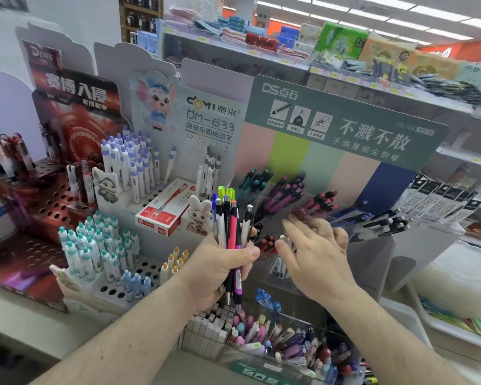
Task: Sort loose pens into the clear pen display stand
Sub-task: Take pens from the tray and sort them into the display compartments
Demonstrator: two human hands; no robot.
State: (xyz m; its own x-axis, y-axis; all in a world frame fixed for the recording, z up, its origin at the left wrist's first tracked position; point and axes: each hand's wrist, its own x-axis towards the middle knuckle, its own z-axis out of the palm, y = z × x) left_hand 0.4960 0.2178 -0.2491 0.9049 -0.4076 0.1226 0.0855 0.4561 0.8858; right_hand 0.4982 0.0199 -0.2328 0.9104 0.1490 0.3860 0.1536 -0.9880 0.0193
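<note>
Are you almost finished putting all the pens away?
Partway. The clear pen display stand already holds rows of pens in several compartments. The left hand grips a bunch of loose pens waiting to be sorted. The right hand reaches into the stand, fingers spread; whether it holds a pen is unclear.

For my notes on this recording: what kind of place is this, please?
Most likely a stationery section in a shop: branded pen display stands, shelves with yellow price tags, and packaged goods. The left hand holds loose pens.
</note>
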